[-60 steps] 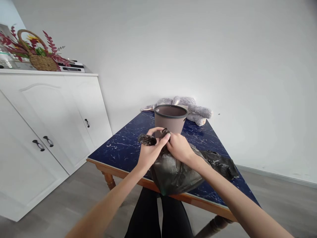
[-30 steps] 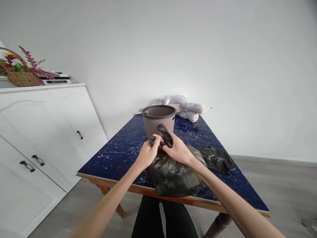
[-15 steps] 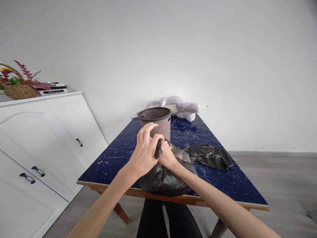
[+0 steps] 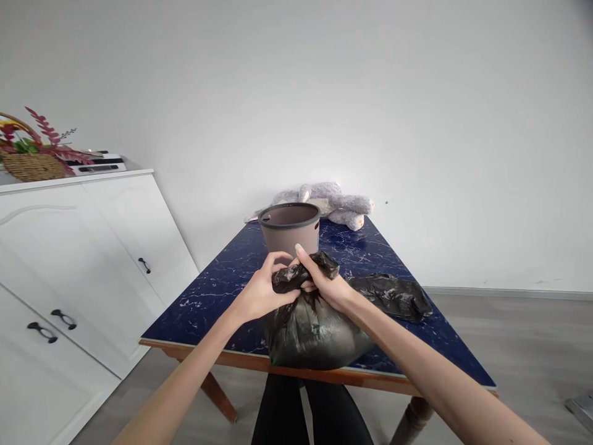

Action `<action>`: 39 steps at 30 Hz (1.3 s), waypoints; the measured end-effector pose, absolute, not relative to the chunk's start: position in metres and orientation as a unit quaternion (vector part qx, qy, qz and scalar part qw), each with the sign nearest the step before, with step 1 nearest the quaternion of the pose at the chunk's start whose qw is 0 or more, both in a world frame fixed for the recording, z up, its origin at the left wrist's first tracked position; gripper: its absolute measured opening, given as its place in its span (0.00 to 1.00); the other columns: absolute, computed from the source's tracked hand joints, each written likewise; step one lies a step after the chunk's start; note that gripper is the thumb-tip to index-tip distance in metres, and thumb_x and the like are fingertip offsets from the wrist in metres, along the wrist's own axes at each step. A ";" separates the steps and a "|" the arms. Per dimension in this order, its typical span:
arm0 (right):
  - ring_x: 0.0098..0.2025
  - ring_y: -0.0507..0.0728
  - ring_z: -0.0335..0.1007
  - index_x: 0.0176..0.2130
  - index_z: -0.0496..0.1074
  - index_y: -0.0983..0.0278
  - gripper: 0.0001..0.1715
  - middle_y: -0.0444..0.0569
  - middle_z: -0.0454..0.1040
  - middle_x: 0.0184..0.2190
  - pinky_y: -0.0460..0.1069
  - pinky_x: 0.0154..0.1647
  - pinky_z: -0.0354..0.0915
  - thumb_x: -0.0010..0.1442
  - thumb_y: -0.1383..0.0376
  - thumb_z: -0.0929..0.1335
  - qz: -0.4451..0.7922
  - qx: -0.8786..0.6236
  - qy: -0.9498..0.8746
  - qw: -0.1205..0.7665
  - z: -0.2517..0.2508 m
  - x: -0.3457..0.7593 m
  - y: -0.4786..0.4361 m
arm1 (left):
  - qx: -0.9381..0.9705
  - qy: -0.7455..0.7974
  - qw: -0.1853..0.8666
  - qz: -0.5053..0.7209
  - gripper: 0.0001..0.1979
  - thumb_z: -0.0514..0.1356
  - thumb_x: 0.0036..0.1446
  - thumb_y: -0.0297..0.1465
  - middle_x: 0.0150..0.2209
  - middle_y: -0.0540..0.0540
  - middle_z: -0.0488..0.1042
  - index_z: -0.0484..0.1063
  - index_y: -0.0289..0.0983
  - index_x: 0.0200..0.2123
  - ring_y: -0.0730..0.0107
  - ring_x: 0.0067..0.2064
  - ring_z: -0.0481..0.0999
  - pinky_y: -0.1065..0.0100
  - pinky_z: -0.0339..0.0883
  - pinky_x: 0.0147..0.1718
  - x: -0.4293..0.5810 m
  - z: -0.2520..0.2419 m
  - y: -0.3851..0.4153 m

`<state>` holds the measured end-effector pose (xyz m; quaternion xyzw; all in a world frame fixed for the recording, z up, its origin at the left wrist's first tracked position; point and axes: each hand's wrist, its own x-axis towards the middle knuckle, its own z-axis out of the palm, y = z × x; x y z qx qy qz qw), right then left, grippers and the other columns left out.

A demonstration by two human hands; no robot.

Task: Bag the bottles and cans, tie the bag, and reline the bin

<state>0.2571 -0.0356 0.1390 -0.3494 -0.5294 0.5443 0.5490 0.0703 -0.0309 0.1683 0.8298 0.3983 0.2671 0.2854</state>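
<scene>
— Head view. What is at the centre?

— A bulging black bag sits at the near edge of a blue tabletop, between my two forearms, its neck gathered and twisted.

— And your grip?

— My left hand curls round the twisted neck, thumb below and fingers above, in a rounded hold. My right hand clasps the same neck, its thumb lying across the plastic with the tip raised. Some of my fingers are hidden, so I cannot tell how tightly they press.

— What surrounds the bag?

— An upright bin with a dark rim and an open top stands just beyond my hands. On the right, past my wrist, crumpled black plastic lies on the tabletop; whether it touches the bag, I cannot tell. At the far end, a grey plush toy lies near the wall.

— And off the tabletop?

— At left, a white cabinet carries a wicker basket with red sprigs. Below, my legs, in black, show past the near edge.
</scene>
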 end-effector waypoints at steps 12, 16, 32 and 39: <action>0.31 0.54 0.68 0.34 0.71 0.61 0.24 0.43 0.73 0.28 0.49 0.36 0.66 0.73 0.47 0.63 0.425 -0.265 -0.803 0.323 0.179 0.299 -0.048 | 0.860 0.375 0.239 0.248 0.15 0.57 0.66 0.39 0.49 0.42 0.82 0.82 0.43 0.47 0.49 0.52 0.77 0.55 0.69 0.53 0.066 0.173 -0.026; 0.34 0.55 0.72 0.37 0.73 0.61 0.13 0.46 0.78 0.34 0.51 0.39 0.67 0.72 0.61 0.63 0.372 -0.243 -0.851 0.279 0.184 0.308 -0.048 | 0.842 0.387 0.285 0.247 0.14 0.55 0.65 0.37 0.47 0.42 0.81 0.80 0.41 0.43 0.50 0.52 0.78 0.58 0.70 0.50 0.063 0.172 -0.026; 0.40 0.59 0.79 0.42 0.83 0.58 0.11 0.48 0.84 0.38 0.52 0.45 0.69 0.72 0.60 0.69 0.180 -0.244 -0.852 0.427 0.160 0.294 -0.045 | 0.747 0.424 0.380 0.343 0.10 0.59 0.62 0.39 0.40 0.45 0.79 0.77 0.41 0.37 0.57 0.45 0.77 0.63 0.69 0.45 0.061 0.161 -0.021; 0.45 0.61 0.72 0.42 0.76 0.60 0.07 0.49 0.81 0.39 0.55 0.52 0.62 0.69 0.70 0.68 -0.015 -0.321 -0.847 0.423 0.154 0.294 -0.040 | 0.764 0.429 0.346 0.334 0.10 0.58 0.63 0.39 0.34 0.48 0.75 0.73 0.40 0.33 0.59 0.41 0.75 0.66 0.67 0.40 0.063 0.162 -0.023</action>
